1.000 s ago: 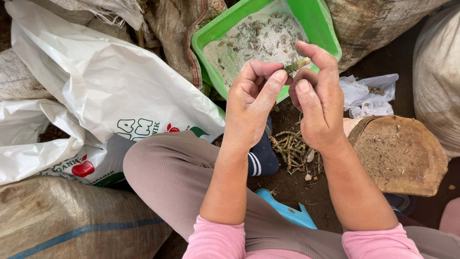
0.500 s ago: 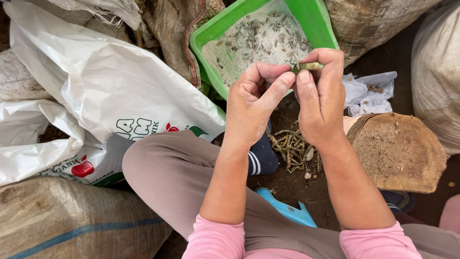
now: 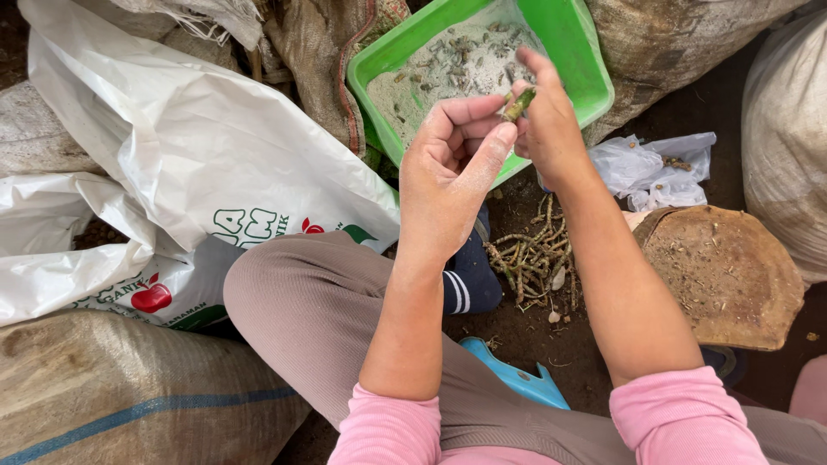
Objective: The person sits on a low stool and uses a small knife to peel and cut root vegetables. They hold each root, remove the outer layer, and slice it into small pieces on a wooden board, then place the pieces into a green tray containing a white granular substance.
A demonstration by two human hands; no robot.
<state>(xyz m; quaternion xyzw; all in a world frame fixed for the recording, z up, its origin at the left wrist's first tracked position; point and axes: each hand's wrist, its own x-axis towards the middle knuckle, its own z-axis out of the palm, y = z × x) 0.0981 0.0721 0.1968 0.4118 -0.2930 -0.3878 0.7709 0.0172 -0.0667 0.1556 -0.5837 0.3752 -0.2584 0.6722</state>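
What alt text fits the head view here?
Both hands, left hand and right hand, pinch a small green stem piece over a green tray of pale powder. Cut stems lie on the dirt below, white sacks alongside.

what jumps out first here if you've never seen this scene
The two hands meeting at top centre: the left hand and right hand pinch a small greenish stem piece between them. Just behind sits a bright green tray of pale powder, and a white plastic sack lies left.
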